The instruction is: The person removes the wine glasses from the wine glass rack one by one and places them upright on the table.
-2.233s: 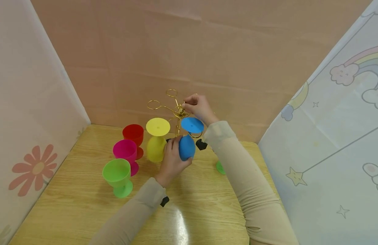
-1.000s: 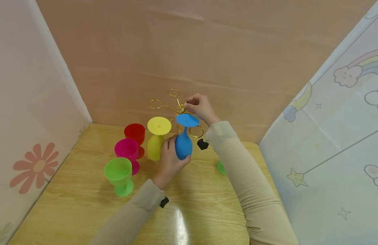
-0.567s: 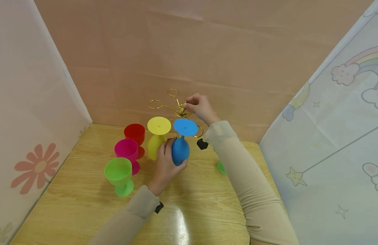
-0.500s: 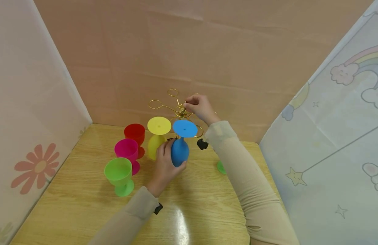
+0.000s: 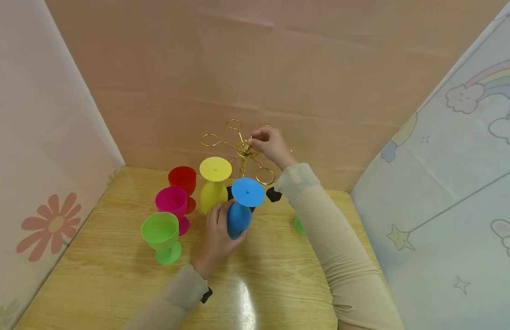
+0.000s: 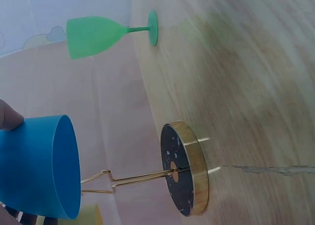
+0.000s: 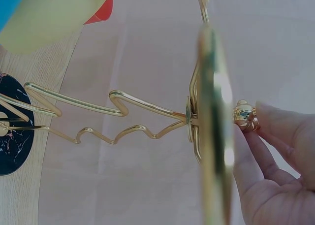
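Observation:
My left hand [image 5: 218, 233] grips an upside-down blue goblet [image 5: 247, 192] round its bowl, foot upward. In the left wrist view, the goblet's open mouth faces the table and stands apart from it. My right hand [image 5: 271, 145] pinches the knob [image 7: 244, 115] on top of a gold wire glass rack [image 5: 244, 167], which has ring-ended arms. The rack's round black and gold base [image 6: 199, 176] rests on the table. Just left of the blue goblet is an upside-down yellow goblet [image 5: 215, 169]; its support is hidden.
On the left of the wooden table [image 5: 259, 293], a red goblet [image 5: 182, 178], a pink goblet [image 5: 171, 199] and a light green goblet [image 5: 160, 229] stand upright in a row. Another green goblet [image 6: 96, 37] stands beyond my right forearm. A fabric wall [image 5: 255, 68] rises behind the rack.
My left hand has drawn the blue goblet toward me and slightly left, away from the rack, uncovering the rack's stem and front ring. My right hand stays on the knob.

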Motion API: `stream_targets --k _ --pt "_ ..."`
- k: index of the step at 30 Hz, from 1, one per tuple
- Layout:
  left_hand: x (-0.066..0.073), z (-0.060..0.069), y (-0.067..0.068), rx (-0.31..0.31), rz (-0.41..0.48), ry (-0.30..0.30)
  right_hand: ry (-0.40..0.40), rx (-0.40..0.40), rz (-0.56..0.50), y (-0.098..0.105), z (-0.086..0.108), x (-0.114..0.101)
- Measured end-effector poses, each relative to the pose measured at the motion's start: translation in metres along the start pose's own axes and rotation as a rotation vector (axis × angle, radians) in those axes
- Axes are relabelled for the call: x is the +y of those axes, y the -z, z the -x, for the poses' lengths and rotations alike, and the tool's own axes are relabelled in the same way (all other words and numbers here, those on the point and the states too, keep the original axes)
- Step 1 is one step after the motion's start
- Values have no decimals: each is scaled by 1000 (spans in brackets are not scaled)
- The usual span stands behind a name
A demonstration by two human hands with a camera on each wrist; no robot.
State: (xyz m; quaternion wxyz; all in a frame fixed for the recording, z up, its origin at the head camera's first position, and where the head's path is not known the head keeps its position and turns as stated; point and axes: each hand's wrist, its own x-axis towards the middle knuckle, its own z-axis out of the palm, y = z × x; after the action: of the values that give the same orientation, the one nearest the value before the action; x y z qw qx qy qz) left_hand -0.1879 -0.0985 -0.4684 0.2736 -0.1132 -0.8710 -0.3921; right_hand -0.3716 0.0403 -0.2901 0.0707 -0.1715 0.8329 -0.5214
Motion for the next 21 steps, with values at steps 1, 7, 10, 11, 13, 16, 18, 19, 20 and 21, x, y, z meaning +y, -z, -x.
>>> stream_targets --k 1,7,10,11,13,16,18,19,20,21 --pt "-1 2 0 -2 -2 1 -1 0 1 0 0 0" --pt "-7 11 -4 -1 1 9 -9 3 -8 -1 -1 -1" --pt "-10 15 -4 -8 -2 12 -11 4 -16 -1 -1 -1" --pt "-11 16 -4 -11 -9 13 -10 5 -22 -1 -1 -1" --pt "-14 18 -4 -18 -23 14 -9 6 -33 -1 0 0" --pt "-18 20 -3 -21 -45 11 -11 8 -40 -1 0 0" --pt "-19 21 -2 -25 -51 5 -17 7 -36 -1 0 0" --pt "-19 21 -2 -28 -56 3 -18 5 -31 -1 0 0" --pt "-20 20 -1 -33 -61 0 -21 4 -29 -1 0 0" --pt "-20 20 -1 -38 -67 -2 -23 3 -28 -1 0 0"
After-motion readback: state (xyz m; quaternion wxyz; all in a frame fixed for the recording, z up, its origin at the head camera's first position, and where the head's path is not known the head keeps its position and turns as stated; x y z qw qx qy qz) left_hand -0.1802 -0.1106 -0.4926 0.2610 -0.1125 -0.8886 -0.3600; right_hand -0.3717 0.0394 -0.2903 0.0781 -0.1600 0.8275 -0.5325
